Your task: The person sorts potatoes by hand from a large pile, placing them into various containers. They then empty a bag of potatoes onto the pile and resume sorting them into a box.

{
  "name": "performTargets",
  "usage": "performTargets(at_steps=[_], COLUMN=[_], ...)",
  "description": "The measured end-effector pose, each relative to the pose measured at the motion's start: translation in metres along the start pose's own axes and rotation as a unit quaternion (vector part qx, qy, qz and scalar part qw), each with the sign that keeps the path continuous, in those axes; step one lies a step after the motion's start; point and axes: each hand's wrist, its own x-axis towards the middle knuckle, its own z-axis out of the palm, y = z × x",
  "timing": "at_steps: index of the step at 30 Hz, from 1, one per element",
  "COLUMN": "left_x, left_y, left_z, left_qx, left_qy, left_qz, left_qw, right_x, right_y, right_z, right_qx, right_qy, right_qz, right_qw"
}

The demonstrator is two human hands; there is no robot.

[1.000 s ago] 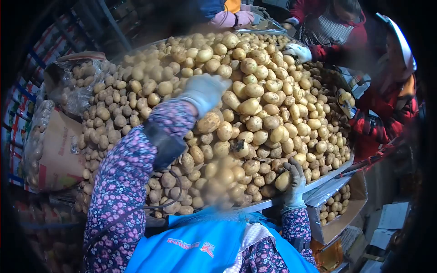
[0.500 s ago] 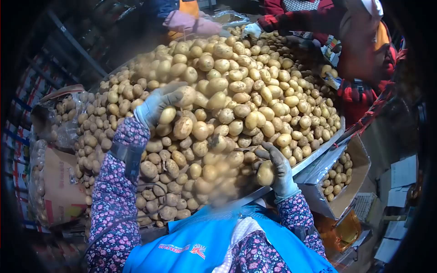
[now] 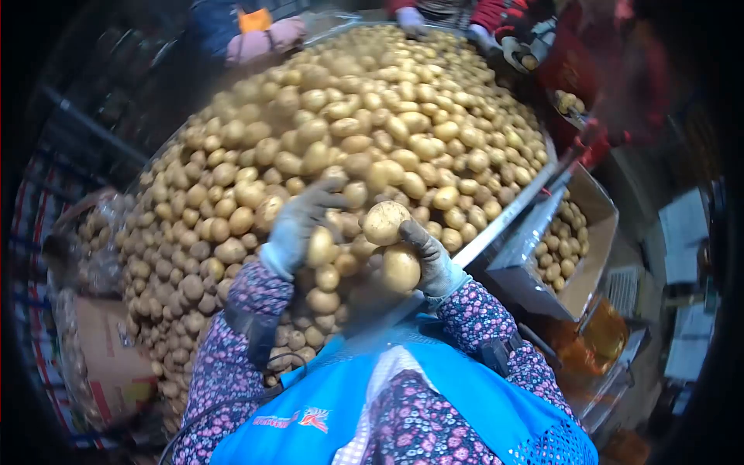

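Observation:
A big heap of potatoes (image 3: pixel 353 128) spreads out in front of me. My right hand (image 3: pixel 435 267), in a grey-and-white glove, is closed on two potatoes, a pale round one (image 3: pixel 386 223) near the thumb and fingertips and another (image 3: pixel 401 268) just below it. My left hand (image 3: pixel 298 226), gloved the same way, is over the near part of the heap with its fingers curled and a potato (image 3: pixel 320 246) against its palm. The left fingertips are close to other potatoes and slightly blurred.
A metal rim (image 3: pixel 504 209) edges the heap on the right. Beyond it stands a lined carton (image 3: pixel 601 232) holding potatoes. Another carton (image 3: pixel 112 341) and clear plastic are at the left. Co-workers' gloved hands (image 3: pixel 515 54) and a pink sleeve (image 3: pixel 263 40) are at the far side.
My left hand has moved right and nearer to me. My right hand has shifted left and up, and now holds two potatoes instead of one. The view has tilted and shifted.

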Motion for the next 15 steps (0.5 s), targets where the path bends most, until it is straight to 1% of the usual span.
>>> performTargets(at_steps=[1,2,3,4,5,6,7,8,10,11,12,13,14,15], left_x=[0.007,0.009,0.024,0.028,0.028,0.032,0.045,0.059,0.06,0.061,0.064,0.071,0.072,0.076], left_y=[-0.013,-0.003,-0.032,-0.024,-0.003,0.008,0.004,-0.006,0.004,0.011,0.013,0.012,0.014,0.011], left_z=[-0.024,-0.037,-0.064,-0.06,-0.052,-0.056,-0.076,-0.097,-0.071,-0.065,-0.065,-0.078,-0.078,-0.083], left_qx=[0.316,0.363,0.248,0.384,0.507,0.695,0.762,0.77,0.779,0.78,0.78,0.767,0.764,0.755], left_qy=[0.0,0.057,0.214,0.234,0.251,0.229,0.194,0.187,0.172,0.144,0.12,0.122,0.132,0.135], left_qz=[0.239,0.178,0.248,0.263,0.285,0.211,0.099,0.122,0.156,0.123,0.086,0.074,0.068,0.079], left_qw=[0.918,0.913,0.912,0.853,0.774,0.648,0.61,0.598,0.582,0.597,0.609,0.626,0.628,0.636], right_x=[-0.014,-0.025,-0.036,-0.049,-0.062,-0.076,-0.098,-0.118,-0.167,-0.192,-0.219,-0.245,-0.274,-0.304], right_y=[0.0,-0.001,-0.001,0.0,0.006,0.01,0.008,0.008,0.017,0.013,0.012,0.004,-0.001,-0.012], right_z=[-0.003,-0.005,-0.019,-0.041,-0.058,-0.071,-0.07,-0.085,-0.114,-0.116,-0.124,-0.126,-0.143,-0.144], right_qx=[0.065,0.103,0.152,0.201,0.191,0.179,0.191,0.18,0.189,0.177,0.178,0.18,0.165,0.165], right_qy=[0.048,0.067,0.078,0.089,0.093,0.097,0.138,0.15,0.186,0.267,0.309,0.377,0.397,0.387], right_qz=[0.004,-0.027,-0.007,0.004,-0.037,-0.078,-0.143,-0.179,-0.27,-0.318,-0.354,-0.381,-0.42,-0.436], right_qw=[0.997,0.992,0.985,0.976,0.976,0.976,0.961,0.956,0.926,0.892,0.865,0.825,0.799,0.796])
